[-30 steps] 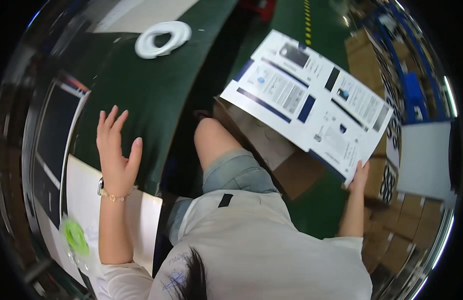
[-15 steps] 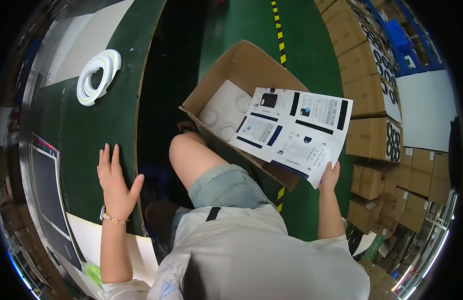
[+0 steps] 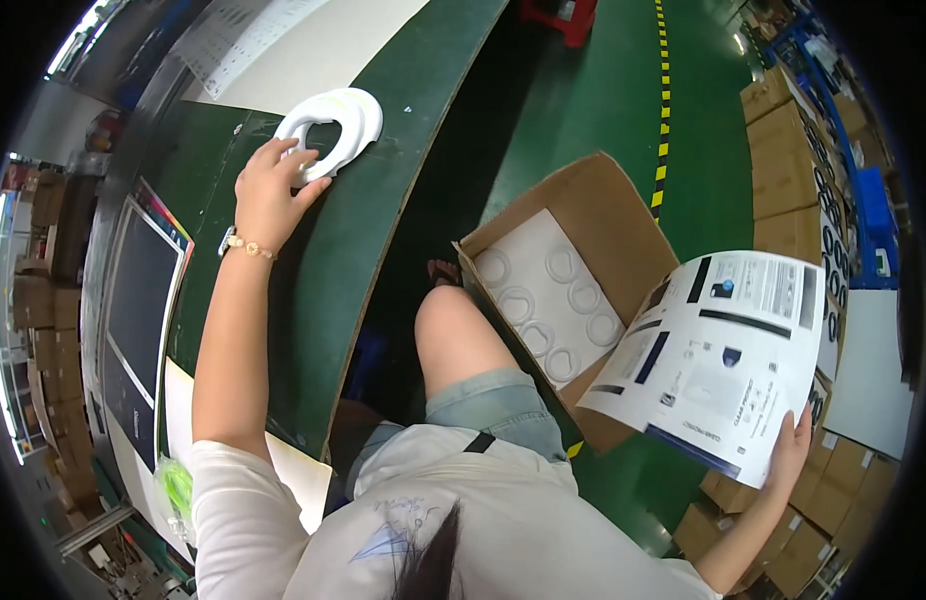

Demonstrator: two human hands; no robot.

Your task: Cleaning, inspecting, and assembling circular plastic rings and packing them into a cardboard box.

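On the green table at my left lies a small stack of white plastic rings (image 3: 359, 118), a notch cut in the outer edge. My left hand (image 3: 271, 193) is at their near left side, fingers spread and bent over the band toward the hole, thumb apart at the outer edge. Whether it bears any weight cannot be seen. At the right, my right hand (image 3: 791, 447) pinches the lower corner of a large printed white sheet (image 3: 718, 370), which curves over the near right side of an open cardboard box (image 3: 608, 205). Inside the box, several pale rings (image 3: 583, 296) lie on a white layer.
The table edge (image 3: 408, 215) runs between my left arm and my legs. A dark framed panel (image 3: 143, 320) and a bag with something bright green (image 3: 173, 490) lie at the left. Stacked cartons (image 3: 783, 140) stand at the right, a red stool (image 3: 563, 20) far ahead.
My left hand has gone from resting flat on the table forward to the white rings. My right hand has drawn the sheet rightward and nearer, uncovering more rings in the box. The view has turned left.
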